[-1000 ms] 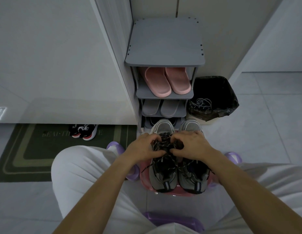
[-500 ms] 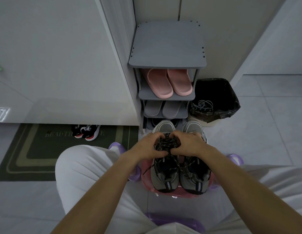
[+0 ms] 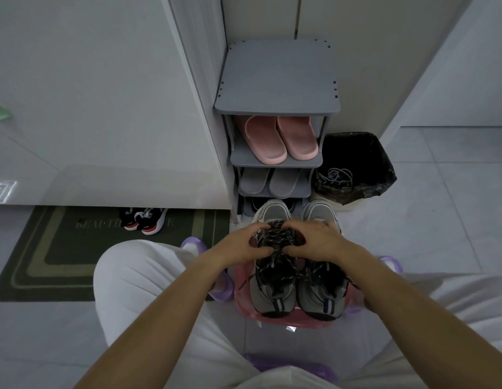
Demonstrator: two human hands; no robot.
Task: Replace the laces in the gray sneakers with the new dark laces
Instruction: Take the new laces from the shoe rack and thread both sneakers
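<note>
The doormat [image 3: 75, 256] carries one line of pale capital lettering. The opening letters read approximately "BEAUTI". The black-and-red shoes [image 3: 144, 220] cover the middle. The final letter reads "E". No other text is legible.

Our sneakers [image 3: 272, 301] stand side by side on a stool [image 3: 300, 322] between our knees, left hand [image 3: 241, 247] and right hand [image 3: 318, 242] on the left one's laces [image 3: 275, 238]. Behind them a shoe rack [image 3: 278, 77]; right of it a bin [image 3: 384, 175], left a mat [image 3: 61, 262] bearing small shoes [image 3: 144, 220].
</note>
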